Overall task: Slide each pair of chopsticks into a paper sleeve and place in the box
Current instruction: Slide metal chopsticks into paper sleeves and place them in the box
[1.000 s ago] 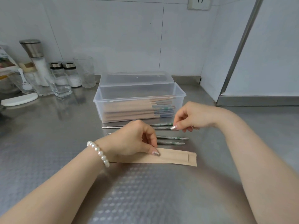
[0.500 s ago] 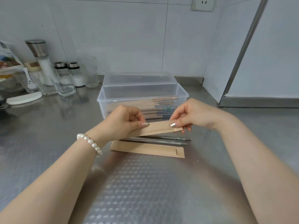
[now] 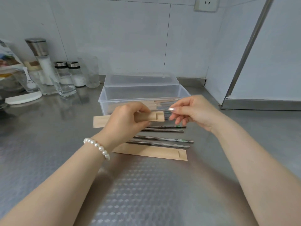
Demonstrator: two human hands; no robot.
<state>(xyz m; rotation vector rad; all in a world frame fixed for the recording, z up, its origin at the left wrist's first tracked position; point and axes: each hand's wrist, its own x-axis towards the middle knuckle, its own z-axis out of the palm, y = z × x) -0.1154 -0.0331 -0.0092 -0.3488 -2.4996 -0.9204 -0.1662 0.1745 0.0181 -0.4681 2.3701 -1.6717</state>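
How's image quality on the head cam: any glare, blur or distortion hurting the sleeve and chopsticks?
Head view: soft even light; diffuse glare on the embossed counter near the camera; wide-angle bend in the wall edge at right; held sleeve and left hand sharp enough, right hand slightly soft; chopsticks on the counter low-contrast against steel; box translucent, contents hazy.

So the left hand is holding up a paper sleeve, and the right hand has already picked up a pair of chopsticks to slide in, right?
Not quite. The left hand does hold up a paper sleeve, but in the head view the right hand holds nothing. The loose chopsticks lie on the counter.
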